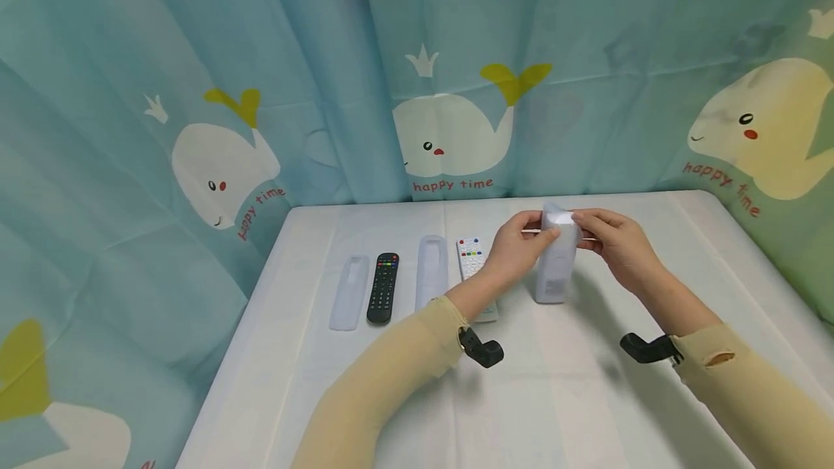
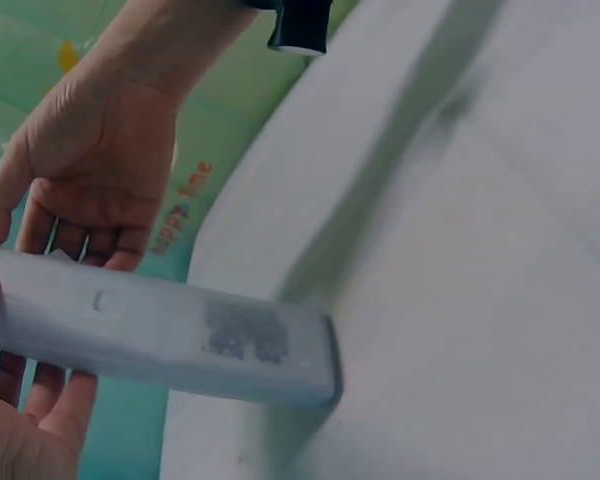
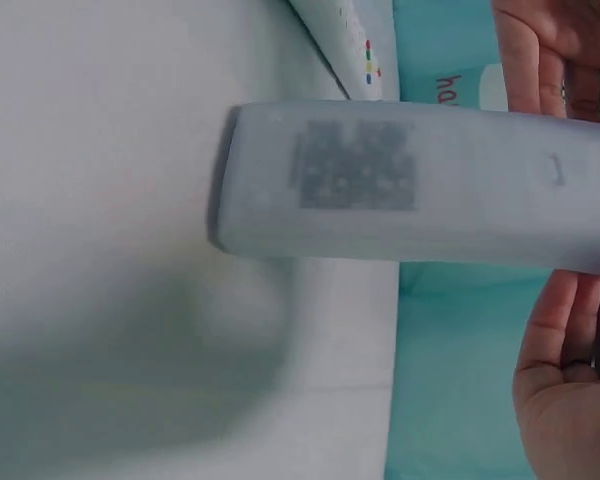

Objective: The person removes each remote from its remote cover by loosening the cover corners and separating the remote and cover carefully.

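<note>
A white remote control in a translucent silicone cover (image 1: 556, 270) stands upright on the table, its back towards me. My left hand (image 1: 519, 243) pinches the top of the cover from the left side. On the opposite side, my right hand (image 1: 615, 246) pinches the cover's upper edge between thumb and fingers. The cover's top end sticks up loosely above the fingers. Through the cover a dark label patch (image 3: 355, 165) shows near the lower end in the right wrist view. In the left wrist view the covered remote's bottom end (image 2: 315, 360) meets the tabletop.
Left of the hands lie a white remote (image 1: 470, 255), partly behind the left forearm, an empty translucent cover (image 1: 431, 266), a black remote (image 1: 383, 288) and another translucent cover (image 1: 350, 292). A whale-print curtain (image 1: 352, 93) hangs behind the white table (image 1: 260, 389).
</note>
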The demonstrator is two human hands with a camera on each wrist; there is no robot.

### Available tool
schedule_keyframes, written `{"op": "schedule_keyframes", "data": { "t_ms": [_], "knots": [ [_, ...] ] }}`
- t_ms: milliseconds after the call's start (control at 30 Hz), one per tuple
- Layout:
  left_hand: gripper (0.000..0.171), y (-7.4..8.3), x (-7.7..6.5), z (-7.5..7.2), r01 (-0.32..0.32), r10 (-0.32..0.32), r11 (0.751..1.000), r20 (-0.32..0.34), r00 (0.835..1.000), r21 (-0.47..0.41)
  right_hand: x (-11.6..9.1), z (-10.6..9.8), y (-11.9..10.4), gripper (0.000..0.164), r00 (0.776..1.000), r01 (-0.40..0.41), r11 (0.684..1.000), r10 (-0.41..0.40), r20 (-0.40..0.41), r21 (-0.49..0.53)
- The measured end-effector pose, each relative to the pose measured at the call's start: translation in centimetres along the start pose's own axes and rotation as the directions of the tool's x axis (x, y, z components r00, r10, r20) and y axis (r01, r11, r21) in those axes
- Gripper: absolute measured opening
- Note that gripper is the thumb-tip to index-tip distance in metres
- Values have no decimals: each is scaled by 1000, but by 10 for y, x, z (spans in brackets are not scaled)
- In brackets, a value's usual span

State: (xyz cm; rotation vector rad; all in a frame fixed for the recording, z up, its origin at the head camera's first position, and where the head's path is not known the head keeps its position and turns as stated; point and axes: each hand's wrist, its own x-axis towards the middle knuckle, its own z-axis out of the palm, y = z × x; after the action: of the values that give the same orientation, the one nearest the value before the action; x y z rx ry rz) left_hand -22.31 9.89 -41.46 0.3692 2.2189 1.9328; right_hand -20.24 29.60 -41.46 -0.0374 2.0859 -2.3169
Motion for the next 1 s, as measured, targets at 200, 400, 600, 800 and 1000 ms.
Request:
{"op": "schedule_keyframes", "data": {
  "t_ms": [200, 400, 600, 800, 1000],
  "knots": [
    [33, 9, 4, -2, 43, -43, 998, -3, 999, -44, 0, 3, -5, 12, 1000, -11, 999, 11, -6, -51],
    [21, 18, 12, -4, 168, -172, 977, -21, 985, -129, 1, 4, -8, 13, 999, -35, 996, 37, 28, -77],
    [30, 14, 15, -2, 282, -294, 941, -37, 955, -189, 2, 4, -8, 13, 998, -48, 997, 50, 34, -54],
    [33, -2, 11, 0, 304, -314, 932, -23, 949, -197, 1, 4, -7, 14, 998, -50, 998, 51, 40, -26],
    [29, -3, 1, 1, 274, -281, 928, 6, 960, -253, 0, 2, -5, 13, 997, -78, 997, 77, 29, 13]
  ]
}}
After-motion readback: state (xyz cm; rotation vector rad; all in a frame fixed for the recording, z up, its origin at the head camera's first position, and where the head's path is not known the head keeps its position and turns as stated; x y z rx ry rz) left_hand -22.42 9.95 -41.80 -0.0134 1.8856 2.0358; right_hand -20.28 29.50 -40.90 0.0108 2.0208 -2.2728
